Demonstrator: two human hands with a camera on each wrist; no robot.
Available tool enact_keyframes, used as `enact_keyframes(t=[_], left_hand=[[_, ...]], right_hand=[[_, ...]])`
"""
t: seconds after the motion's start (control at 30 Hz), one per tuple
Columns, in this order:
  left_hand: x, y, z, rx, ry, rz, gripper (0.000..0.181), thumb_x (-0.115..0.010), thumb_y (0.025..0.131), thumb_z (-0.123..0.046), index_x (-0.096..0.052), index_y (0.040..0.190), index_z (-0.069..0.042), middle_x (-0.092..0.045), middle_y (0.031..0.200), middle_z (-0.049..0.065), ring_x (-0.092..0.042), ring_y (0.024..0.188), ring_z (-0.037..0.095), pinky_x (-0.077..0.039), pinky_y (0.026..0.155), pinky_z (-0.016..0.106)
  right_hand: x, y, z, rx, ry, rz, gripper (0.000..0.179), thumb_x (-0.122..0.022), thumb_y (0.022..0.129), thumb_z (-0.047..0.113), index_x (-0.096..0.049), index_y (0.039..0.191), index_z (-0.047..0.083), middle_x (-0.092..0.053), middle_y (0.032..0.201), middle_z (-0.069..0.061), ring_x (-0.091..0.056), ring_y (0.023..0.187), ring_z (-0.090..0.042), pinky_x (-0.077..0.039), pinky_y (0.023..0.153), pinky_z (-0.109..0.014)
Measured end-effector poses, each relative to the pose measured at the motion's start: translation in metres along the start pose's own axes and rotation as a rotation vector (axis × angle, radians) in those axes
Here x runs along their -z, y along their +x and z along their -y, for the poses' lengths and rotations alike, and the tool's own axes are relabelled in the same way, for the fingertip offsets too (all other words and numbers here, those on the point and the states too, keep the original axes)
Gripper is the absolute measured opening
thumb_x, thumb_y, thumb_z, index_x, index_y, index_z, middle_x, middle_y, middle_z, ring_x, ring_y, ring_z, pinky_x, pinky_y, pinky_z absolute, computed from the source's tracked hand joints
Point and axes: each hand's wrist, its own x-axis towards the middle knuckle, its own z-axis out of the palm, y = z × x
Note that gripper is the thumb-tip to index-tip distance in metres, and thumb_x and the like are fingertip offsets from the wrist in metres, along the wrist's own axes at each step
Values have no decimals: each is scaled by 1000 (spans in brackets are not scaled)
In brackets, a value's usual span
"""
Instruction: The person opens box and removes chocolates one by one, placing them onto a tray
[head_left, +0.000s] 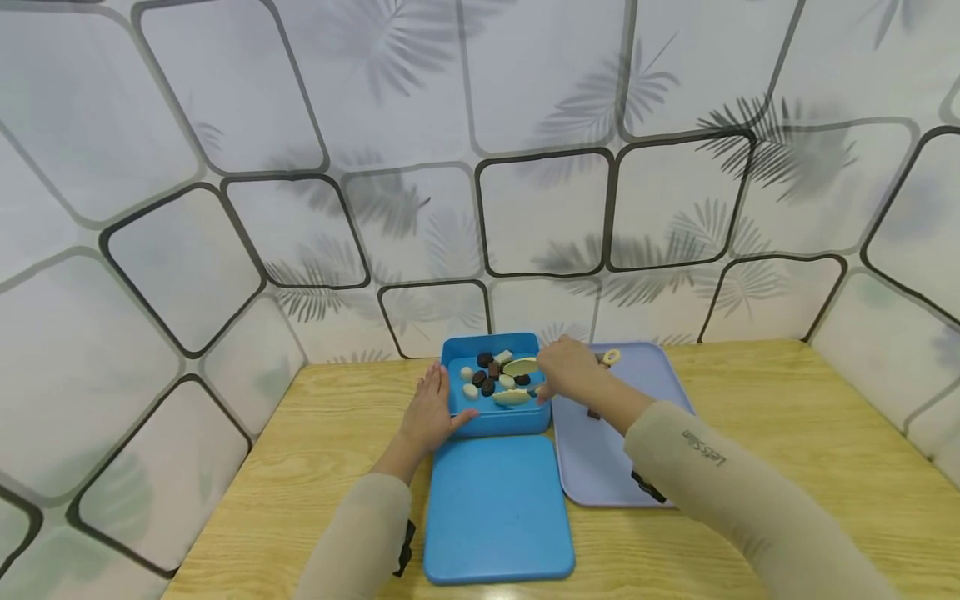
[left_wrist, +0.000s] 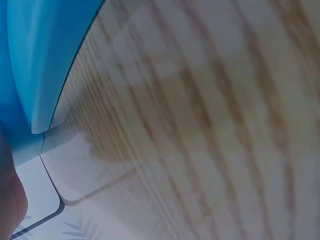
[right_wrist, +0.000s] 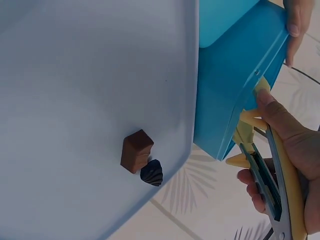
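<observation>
A blue box [head_left: 495, 427] stands near the wall with several dark, brown and white chocolate-like pieces [head_left: 488, 387] inside. My left hand [head_left: 427, 410] rests on its left side, fingers extended along the wall and thumb over the front rim. In my right hand [head_left: 573, 371] I grip a pair of yellow and grey tongs [right_wrist: 289, 187]. Their two pale yellow tips [head_left: 512, 397] are spread over the box's right half, among the pieces. A brown block [right_wrist: 136, 151] and a dark ridged piece [right_wrist: 152, 173] lie on the lavender tray [head_left: 600, 471], partly hidden by my right arm in the head view.
In front of the box lies a flat blue lid [head_left: 498, 508]. The tray sits close against the box's right side. All of it is on a wood-grain table [head_left: 772, 467], with a patterned cloth wall [head_left: 543, 212] directly behind.
</observation>
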Motion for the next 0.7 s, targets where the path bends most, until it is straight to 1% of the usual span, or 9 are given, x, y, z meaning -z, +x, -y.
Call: enact_keyframes(t=[0.03,0.1,0.17,0.27,0.37,0.43,0.6,0.7], left_hand=[[0,0,0,3,6,2,104,-40,86,-70,-15,146,12,-13,153,29,-11,144,38,-14,117,47],[1,0,-1,4,6,0,103,-43,87,-67,-15,146,13,-13,153,29,-11,144,38,-15,117,47],[1,1,-1,2,6,-6,101,-46,88,-64,-16,145,13,-14,153,29,-11,144,38,-15,116,47],[2,1,-1,1,10,-1,100,-46,88,-64,-15,145,13,-13,153,29,-11,144,38,-15,116,47],[3,0,-1,-3,8,3,103,-41,87,-68,-15,145,13,-14,153,29,-11,144,38,-15,116,47],[3,0,-1,-6,9,0,104,-39,87,-70,-16,145,13,-14,153,29,-12,143,38,-16,116,47],[4,0,-2,-6,-5,2,106,-37,86,-71,-16,145,13,-14,153,29,-13,143,39,-16,116,47],[3,0,-1,-1,0,8,109,-32,83,-75,-16,145,13,-13,153,29,-12,143,39,-15,116,47]], right_hand=[[0,1,1,7,-11,1,46,-79,67,52,-56,66,13,-53,66,3,-48,69,-17,-45,67,-33],[0,2,2,17,-25,6,46,-80,68,50,-53,63,14,-50,64,3,-46,66,-16,-45,65,-32],[0,4,3,19,-31,9,46,-79,69,49,-51,62,14,-47,62,4,-43,64,-15,-43,61,-30],[1,6,4,25,-13,21,46,-80,71,46,-48,61,14,-41,59,4,-37,59,-13,-37,52,-27],[1,6,5,32,19,36,46,-80,72,42,-44,60,15,-35,58,4,-33,56,-12,-32,50,-26],[1,5,5,35,30,39,46,-80,72,41,-43,61,15,-34,58,4,-32,56,-11,-32,50,-25],[3,0,3,12,63,39,46,-80,72,41,-44,60,16,-35,58,5,-33,55,-10,-33,49,-24],[6,-4,-2,4,101,22,44,-81,71,40,-46,61,14,-38,58,4,-34,55,-10,-34,49,-24]])
